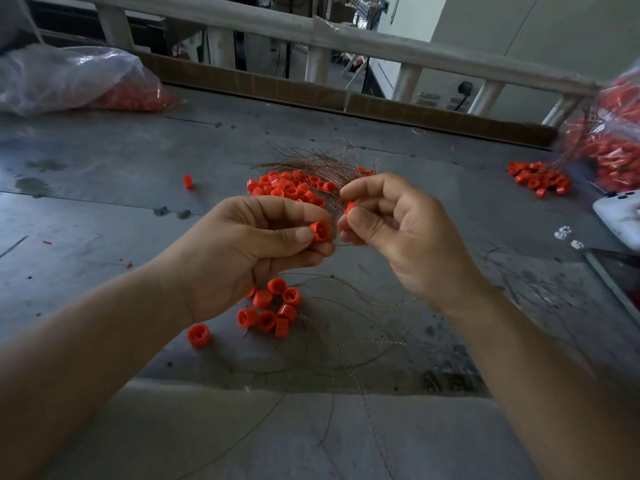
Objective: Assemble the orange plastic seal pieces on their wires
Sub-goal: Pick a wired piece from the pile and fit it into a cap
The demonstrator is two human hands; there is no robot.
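A person's left hand (256, 244) pinches an orange seal cap (319, 232) between thumb and forefinger, while the right hand (391, 230), just beside it, grips a second orange piece (349, 207) in curled fingertips. A thin wire runs between the two hands. Just beyond the hands lie a heap of orange caps (287, 187) and a bundle of wires (311, 162) on the grey worktable (104, 168). Below the left hand sits a small cluster of caps (273, 311). Far left of the hands, a clear plastic bag (69, 77) holds more orange pieces.
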